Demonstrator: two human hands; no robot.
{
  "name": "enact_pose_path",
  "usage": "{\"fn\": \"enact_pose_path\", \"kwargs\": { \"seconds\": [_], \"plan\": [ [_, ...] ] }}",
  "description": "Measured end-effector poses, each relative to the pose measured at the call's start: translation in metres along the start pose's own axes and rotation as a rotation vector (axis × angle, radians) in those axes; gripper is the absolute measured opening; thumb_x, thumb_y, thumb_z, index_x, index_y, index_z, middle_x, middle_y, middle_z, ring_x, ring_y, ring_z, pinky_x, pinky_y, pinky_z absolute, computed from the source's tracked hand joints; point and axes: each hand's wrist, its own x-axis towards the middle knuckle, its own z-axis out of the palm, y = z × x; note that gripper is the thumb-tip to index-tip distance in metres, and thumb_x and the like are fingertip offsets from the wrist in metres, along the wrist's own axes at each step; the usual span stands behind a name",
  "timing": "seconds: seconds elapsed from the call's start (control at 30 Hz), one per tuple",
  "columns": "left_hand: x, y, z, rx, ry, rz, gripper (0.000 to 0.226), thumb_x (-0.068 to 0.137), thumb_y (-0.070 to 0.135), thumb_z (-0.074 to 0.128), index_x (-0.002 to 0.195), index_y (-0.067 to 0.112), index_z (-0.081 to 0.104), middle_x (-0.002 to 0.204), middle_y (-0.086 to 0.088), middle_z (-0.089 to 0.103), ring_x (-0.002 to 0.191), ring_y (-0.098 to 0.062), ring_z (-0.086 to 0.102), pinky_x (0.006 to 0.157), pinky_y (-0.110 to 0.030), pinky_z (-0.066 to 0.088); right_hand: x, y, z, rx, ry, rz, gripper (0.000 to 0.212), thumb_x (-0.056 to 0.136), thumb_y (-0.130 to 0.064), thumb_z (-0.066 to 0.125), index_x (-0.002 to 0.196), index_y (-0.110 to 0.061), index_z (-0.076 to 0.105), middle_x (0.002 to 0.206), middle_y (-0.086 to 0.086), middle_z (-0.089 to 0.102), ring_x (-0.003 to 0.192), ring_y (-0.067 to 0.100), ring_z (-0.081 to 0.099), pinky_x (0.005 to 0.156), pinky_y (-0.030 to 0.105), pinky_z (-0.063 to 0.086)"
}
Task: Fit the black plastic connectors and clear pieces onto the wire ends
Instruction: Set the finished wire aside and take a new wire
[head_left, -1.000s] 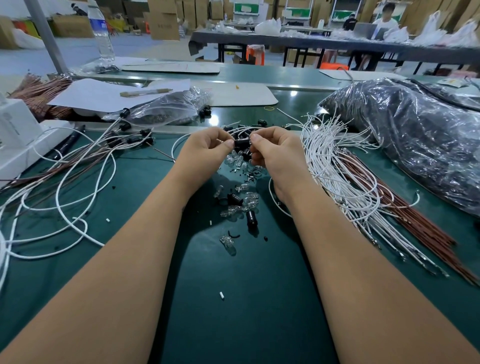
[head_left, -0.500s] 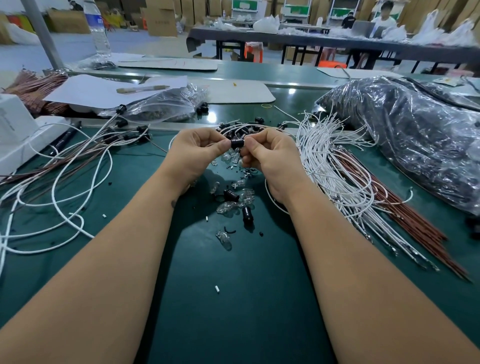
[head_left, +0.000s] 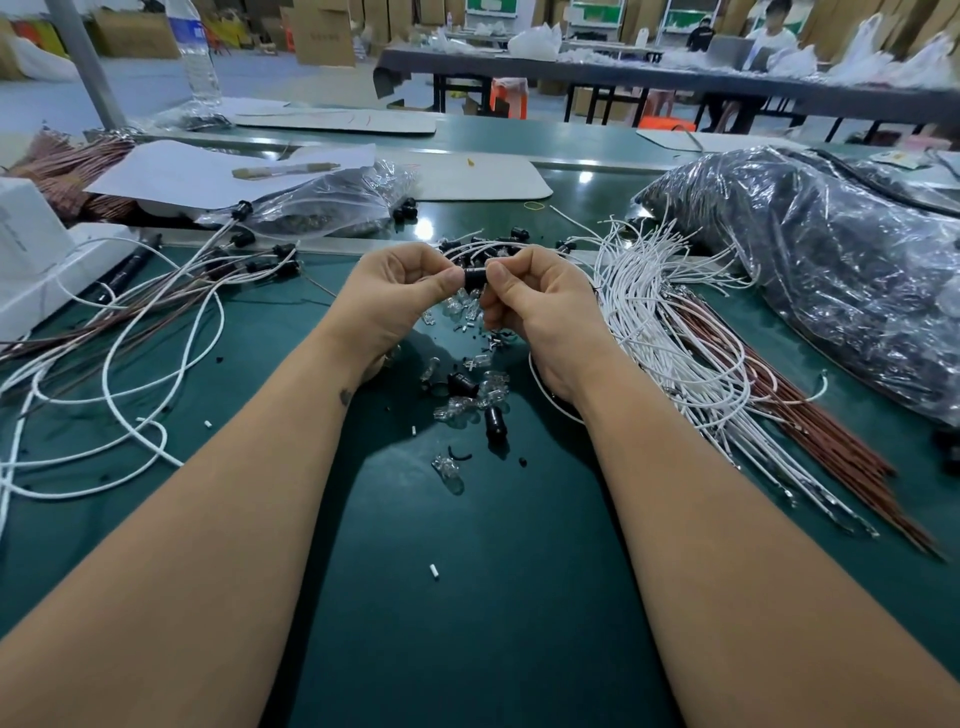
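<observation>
Both forearms reach forward over the green counter (head_left: 467, 623), wrists bent inward so the hands meet at centre, raised off the surface. Left hand (head_left: 395, 301) and right hand (head_left: 540, 306) both have fingers curled, thumbs on top, pinching one black connector (head_left: 474, 279) between them, left thumb at its left end, right thumb at its right end. A white wire loops out under the right wrist; whether it enters the connector, cannot tell. Loose clear pieces (head_left: 470, 400) and more black connectors lie scattered on the counter just below the hands. White wire bundle (head_left: 670, 332) just right of the right hand, brown wires (head_left: 810, 410) beside it. Finished wires with black ends (head_left: 130, 332) spread at left. Plastic bag (head_left: 841, 270) far right.
</observation>
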Motion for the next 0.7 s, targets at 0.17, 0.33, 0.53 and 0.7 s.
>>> {"fn": "enact_pose_path", "kwargs": {
  "seconds": [0.17,0.33,0.53,0.7],
  "plan": [
    [0.003,0.0,-0.009,0.102,0.068,0.062,0.009,0.085,0.01,0.071,0.079,0.015,0.069,0.067,0.006,0.065,0.063,-0.003,0.057,0.069,-0.015,0.048,0.0,0.003,0.011,-0.116,0.059,-0.023,0.014,0.094,-0.003,0.058,0.08,-0.006,0.058,0.068,0.006,0.063,0.058,0.013,0.057,0.059,0.025,0.052],
    [0.0,0.012,-0.006,0.283,0.054,0.135,0.008,0.091,0.014,0.065,0.092,0.019,0.071,0.065,-0.005,0.057,0.059,-0.012,0.045,0.06,-0.023,0.04,0.005,0.0,0.018,-0.181,0.206,-0.11,0.011,0.089,-0.01,0.065,0.086,-0.017,0.058,0.081,0.006,0.064,0.07,0.014,0.06,0.068,0.033,0.055],
    [-0.006,0.033,-0.01,0.515,-0.157,-0.027,0.02,0.097,0.021,0.054,0.099,0.015,0.073,0.064,-0.006,0.052,0.056,-0.015,0.042,0.054,-0.023,0.036,0.006,-0.004,0.007,-0.138,0.591,-0.248,0.015,0.092,-0.009,0.059,0.094,-0.022,0.054,0.087,-0.002,0.061,0.076,0.01,0.059,0.067,0.016,0.049],
    [-0.007,0.06,-0.034,0.586,-0.308,-0.316,0.025,0.097,0.026,0.054,0.084,0.015,0.072,0.054,0.005,0.054,0.049,-0.01,0.044,0.048,-0.019,0.039,0.005,-0.005,0.009,-0.203,0.686,-0.304,0.012,0.094,-0.01,0.057,0.099,-0.02,0.053,0.088,-0.008,0.058,0.076,0.004,0.056,0.069,0.013,0.047]
  ]
}}
